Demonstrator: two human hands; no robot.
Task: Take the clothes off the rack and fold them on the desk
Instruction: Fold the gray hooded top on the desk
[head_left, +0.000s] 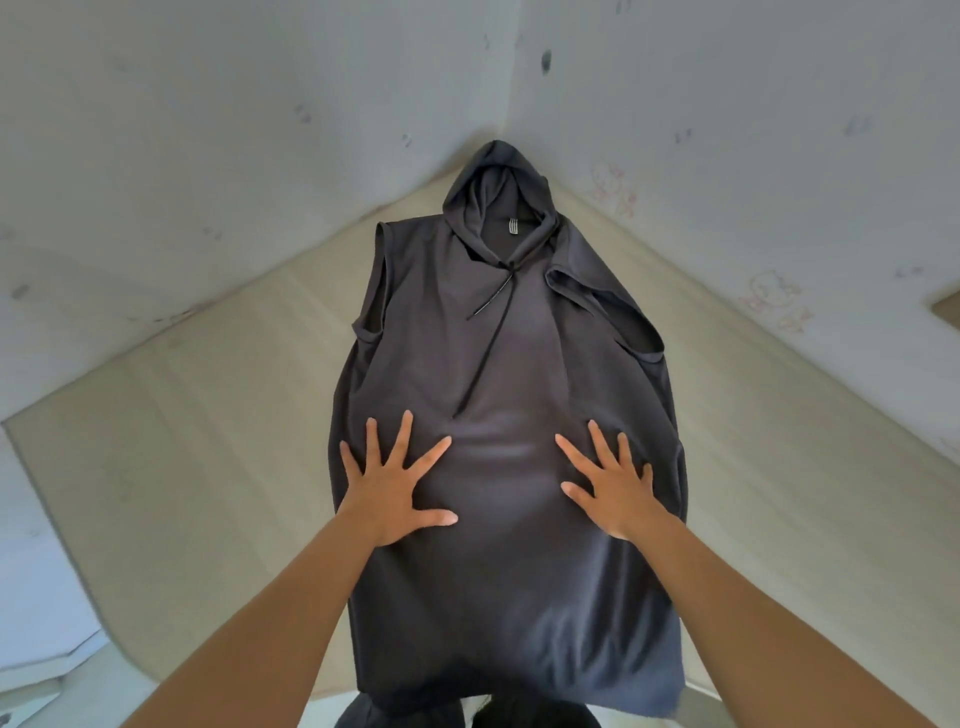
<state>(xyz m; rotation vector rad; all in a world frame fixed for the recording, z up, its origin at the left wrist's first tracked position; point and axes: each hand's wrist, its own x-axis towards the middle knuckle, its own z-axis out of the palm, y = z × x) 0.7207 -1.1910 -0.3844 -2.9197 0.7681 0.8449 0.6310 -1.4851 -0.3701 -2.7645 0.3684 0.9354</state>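
left wall (182, 130): pale, scuffed. counter (208, 441): light wood, set into the corner where the two walls meet.

left hand (387, 493): palm down on the lower left front of the hoodie (498, 364). fingers (402, 436) straight and spread, gripping nothing, just pressing the cloth flat.

The hoodie is dark grey and sleeveless, lying front-up along the middle of the counter, with the hood (493, 192) at the far corner and the hem at the near edge. The armhole on the left lies flat. right armhole (608, 322) gapes open, fabric bunched. drawstring (485, 353) runs from the neck down the chest, one short end kicked off to the left. Small creases in the cloth between the two hands.

right hand (615, 493): mirrors the left, palm down on the lower right front, fingers splayed straight, holding nothing. Both forearms bare, coming in from the bottom edge.

right wall (753, 104): pale, dark marks, faint pink doodles (774, 301) low down near the counter.
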